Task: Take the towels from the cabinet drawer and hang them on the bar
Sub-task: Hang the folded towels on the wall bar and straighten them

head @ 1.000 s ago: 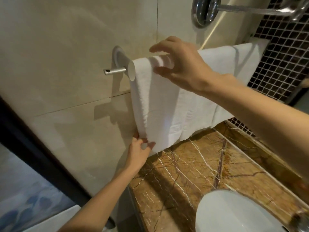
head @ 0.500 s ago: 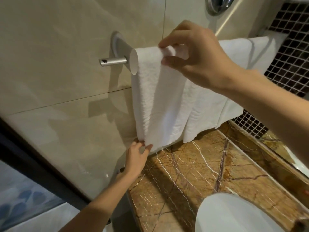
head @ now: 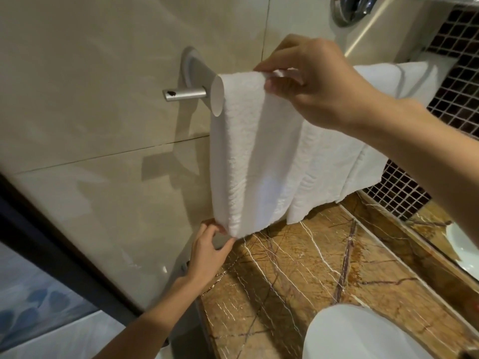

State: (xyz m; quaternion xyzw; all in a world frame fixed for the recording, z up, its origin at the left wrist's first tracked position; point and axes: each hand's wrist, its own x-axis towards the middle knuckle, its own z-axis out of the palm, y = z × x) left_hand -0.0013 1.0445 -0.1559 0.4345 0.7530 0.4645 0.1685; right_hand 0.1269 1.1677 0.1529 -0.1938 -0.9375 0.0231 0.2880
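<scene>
Currently, white towel (head: 259, 156) hangs draped over bar (head: 185, 95), a brushed-metal rod fixed to beige tiled wall (head: 90, 99) via round mount (head: 191, 66). Towel sits at bar's L end, and a short bare stub of rod projects past its edge. Cloth falls in several vertical folds. Lower hem is near counter (head: 298, 294); contact cannot be judged.

R hand (head: 318, 84): at top of towel, level w/ bar. Its fingers (head: 282, 55) are curled; forefinger and thumb pinch top fold of cloth where it crosses rod. Forearm enters from R edge of view.

L hand (head: 207, 255): below, at towel's lower L corner, close to wall. Its fingers and thumb are curled about that corner, gripping hem. Forearm comes up from bottom edge.

More white towelling (head: 414, 79) runs along bar to the R, behind R wrist. Cannot tell whether it is the same towel or a second one.

Surroundings: counter is brown veined marble, butted to wall. White basin (head: 363, 338) at lower R of counter, partly out of view. Dark mosaic tile (head: 456, 81) covers far R wall. Chrome fitting (head: 347, 9) on wall above bar, cut off by top edge. Dark frame strip (head: 39, 242) runs diagonally at lower L.
</scene>
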